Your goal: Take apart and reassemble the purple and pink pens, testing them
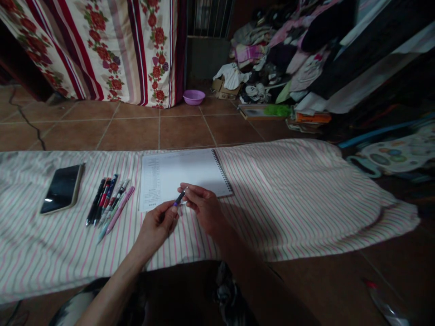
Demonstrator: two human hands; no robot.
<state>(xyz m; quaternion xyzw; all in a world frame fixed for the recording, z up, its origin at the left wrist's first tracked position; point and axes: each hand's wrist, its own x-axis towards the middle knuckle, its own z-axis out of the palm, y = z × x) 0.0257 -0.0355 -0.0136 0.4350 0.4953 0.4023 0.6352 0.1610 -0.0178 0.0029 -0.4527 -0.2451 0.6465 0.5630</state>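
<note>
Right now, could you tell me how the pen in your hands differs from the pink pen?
The held pen is dark with a purple band; the pink pen is pale. The held pen is gripped by the left hand and right hand above the cloth; the pink pen lies on it, untouched. Both slant the same way.

A black phone [62, 188] lay on the left side of a striped cloth [288, 194], and a row of pens [109, 201] lay just to its right. Far back on the brown floor tiles [136, 131] sat a small purple bowl [194, 97], next to a hanging sheet [112, 50] with red flowers. A big pile of clothes [282, 59] was on the far right.
</note>
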